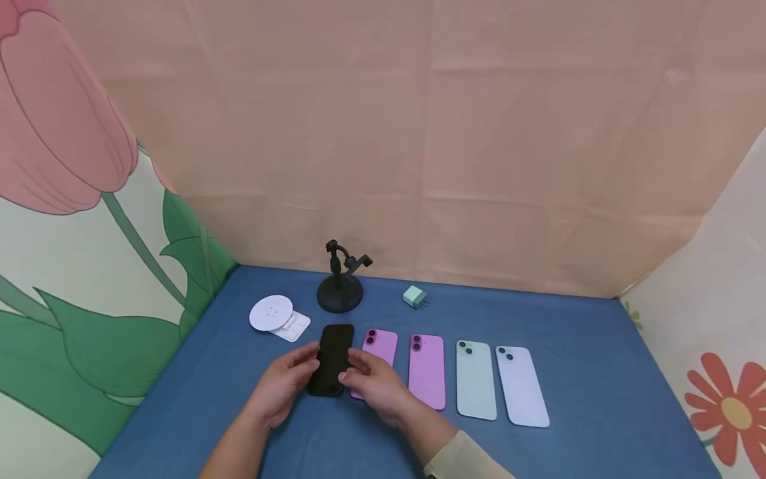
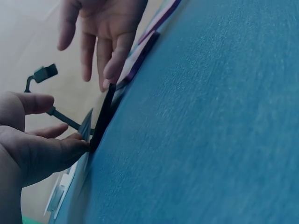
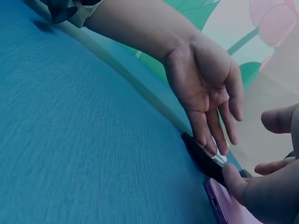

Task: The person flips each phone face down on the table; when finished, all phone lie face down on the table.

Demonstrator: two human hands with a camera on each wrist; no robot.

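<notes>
A black phone (image 1: 331, 359) lies screen-up on the blue table (image 1: 598, 399), at the left end of a row of phones. My left hand (image 1: 281, 382) touches its left edge with relaxed, nearly straight fingers. My right hand (image 1: 372, 379) touches its right edge in the same way. In the left wrist view my left hand (image 2: 56, 140) has its thumb tip against the black phone (image 2: 103, 116), and my right hand (image 2: 100, 42) has straight fingertips at the far edge. The right wrist view shows my left hand (image 3: 205, 88) with its fingertips on the black phone (image 3: 201, 158).
To the right lie two pink phones (image 1: 427, 371), a pale green phone (image 1: 475, 379) and a lavender phone (image 1: 522, 386), all face down. Behind stand a black phone stand (image 1: 340, 286), a white disc (image 1: 271, 311) with a white box, and a green charger (image 1: 414, 297). Fabric walls enclose the table.
</notes>
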